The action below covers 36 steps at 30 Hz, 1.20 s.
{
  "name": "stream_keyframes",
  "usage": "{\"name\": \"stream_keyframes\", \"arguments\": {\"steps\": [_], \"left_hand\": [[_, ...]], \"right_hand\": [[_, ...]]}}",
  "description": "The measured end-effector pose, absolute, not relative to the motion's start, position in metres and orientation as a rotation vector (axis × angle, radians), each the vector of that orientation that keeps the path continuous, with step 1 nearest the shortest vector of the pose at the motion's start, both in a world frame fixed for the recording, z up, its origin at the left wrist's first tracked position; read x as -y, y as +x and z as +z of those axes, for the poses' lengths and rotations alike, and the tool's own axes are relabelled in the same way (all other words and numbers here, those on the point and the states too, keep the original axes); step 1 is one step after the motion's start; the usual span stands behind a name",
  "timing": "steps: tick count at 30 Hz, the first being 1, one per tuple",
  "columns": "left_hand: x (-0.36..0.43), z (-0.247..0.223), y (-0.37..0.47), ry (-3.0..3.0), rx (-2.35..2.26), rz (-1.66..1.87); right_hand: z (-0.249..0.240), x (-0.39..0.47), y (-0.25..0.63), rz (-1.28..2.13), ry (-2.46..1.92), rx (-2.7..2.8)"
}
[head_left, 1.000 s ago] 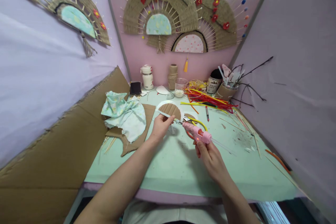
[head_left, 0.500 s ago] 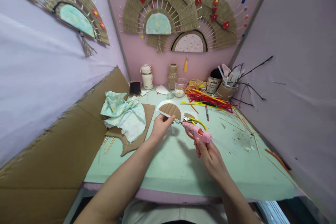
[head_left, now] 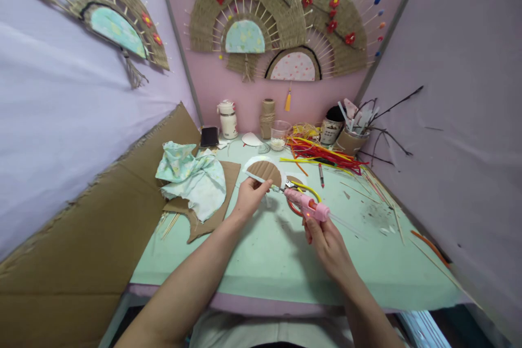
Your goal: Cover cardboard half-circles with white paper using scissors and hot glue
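Between the thumb and fingers of my left hand [head_left: 252,196] is the straight edge of a cardboard half-disc [head_left: 264,168] with a pale fabric border. A pale strip folds along that edge. My right hand [head_left: 324,239] grips a pink hot glue gun [head_left: 306,205], its orange light lit and a clear glue stick [head_left: 346,224] poking out of the back. The nozzle points left, at the strip's right end by my left fingertips; whether it touches cannot be told. Behind the gun lie pliers [head_left: 309,188] with yellow and red handles, partly hidden, and another cardboard piece.
Crumpled floral fabric [head_left: 193,174] lies on cut cardboard [head_left: 231,176] at the left. Red and yellow pipe cleaners [head_left: 326,155], a marker [head_left: 321,175] and thin sticks are at the right. A bottle [head_left: 227,119], a twine spool [head_left: 267,119], a clear cup [head_left: 279,136] and a branch-filled pot [head_left: 351,141] stand behind.
The view has shifted very slightly. Both hands, the half-disc and the glue gun keep nearly the same positions.
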<state>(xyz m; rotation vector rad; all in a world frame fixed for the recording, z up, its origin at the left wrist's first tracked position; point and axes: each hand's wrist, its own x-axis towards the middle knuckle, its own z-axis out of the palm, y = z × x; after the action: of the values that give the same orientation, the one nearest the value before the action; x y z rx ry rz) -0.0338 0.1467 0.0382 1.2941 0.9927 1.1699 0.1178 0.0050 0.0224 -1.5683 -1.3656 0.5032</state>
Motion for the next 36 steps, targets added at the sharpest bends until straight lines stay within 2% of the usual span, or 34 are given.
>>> {"name": "stream_keyframes", "arguments": {"steps": [36], "left_hand": [[-0.149,0.027,-0.035,1.419,-0.979,1.092]], "right_hand": [[0.017,-0.007,0.124,0.495,-1.607,1.302]]}}
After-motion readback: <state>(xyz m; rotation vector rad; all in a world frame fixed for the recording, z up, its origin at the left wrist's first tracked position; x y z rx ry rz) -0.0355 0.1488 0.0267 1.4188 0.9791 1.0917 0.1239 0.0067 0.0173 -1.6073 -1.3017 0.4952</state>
